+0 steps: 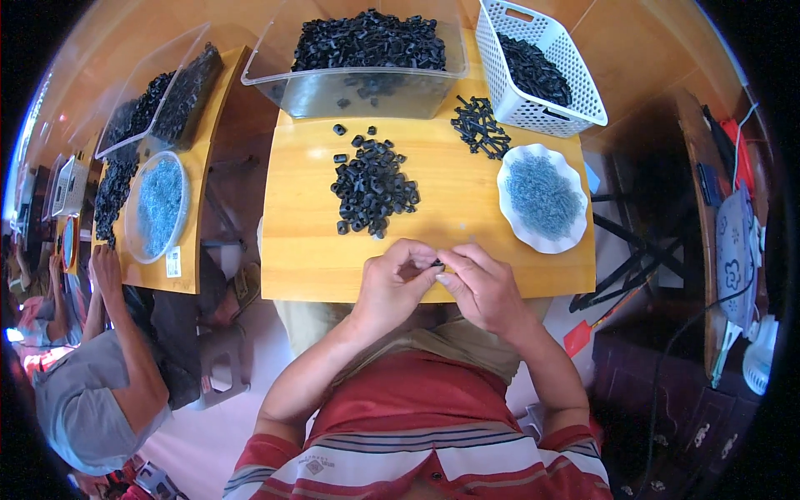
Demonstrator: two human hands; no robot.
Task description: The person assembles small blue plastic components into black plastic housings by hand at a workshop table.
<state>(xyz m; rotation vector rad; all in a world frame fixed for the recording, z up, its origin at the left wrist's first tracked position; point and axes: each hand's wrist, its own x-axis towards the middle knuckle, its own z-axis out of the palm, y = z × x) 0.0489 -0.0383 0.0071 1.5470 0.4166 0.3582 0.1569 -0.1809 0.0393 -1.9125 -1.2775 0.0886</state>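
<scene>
**Small black part pinched between both hands at the near edge**

We held a small black part (437, 264) between our hands, above the near edge of the tabletop (300, 250). The left hand (393, 283) and right hand (483, 287) met fingertip to fingertip, fingers pressed together around the part, both equally close. Its long axis we could not tell. The pile of black rings (373, 187) lay straight ahead toward the tabletop's middle.

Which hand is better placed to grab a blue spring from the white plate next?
Probably the right hand: the white scalloped plate of blue springs lies on its side of the wooden table, nearer than to the left hand. Both hands now pinch one small black part.
</scene>
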